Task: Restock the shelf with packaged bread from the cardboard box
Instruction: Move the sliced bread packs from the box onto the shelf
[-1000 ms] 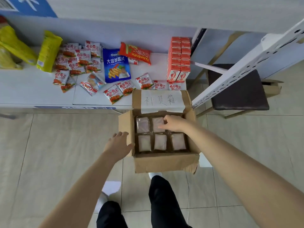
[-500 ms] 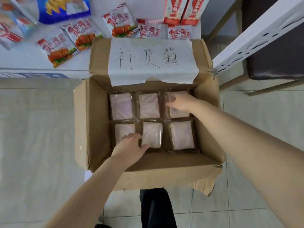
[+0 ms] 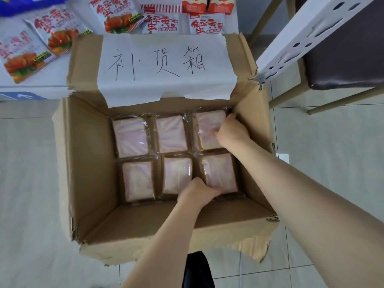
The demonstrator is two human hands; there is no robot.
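An open cardboard box (image 3: pixel 89 163) stands on the floor with clear-wrapped bread packs lying flat inside in two rows of three. My left hand (image 3: pixel 199 192) reaches in from the near side, its fingers curled over the near edge of the near-right bread pack (image 3: pixel 220 173). On the far-right bread pack (image 3: pixel 207 129), my right hand (image 3: pixel 231 132) presses down with its fingers hooked over the pack's right edge by the box wall. The white shelf (image 3: pixel 31 89) lies just beyond the box.
A handwritten paper label (image 3: pixel 166 63) covers the box's far flap. Red-and-white snack packets (image 3: pixel 56 32) and red cartons (image 3: pixel 207 5) lie on the shelf. A white perforated upright (image 3: pixel 307 36) slants at the right, in front of a dark-seated chair (image 3: pixel 342 48). Tiled floor surrounds the box.
The view has closed in on the box. My left hand went from the box's left wall into the box and over to the near-right pack. My right hand shifted to the far-right pack's right edge.
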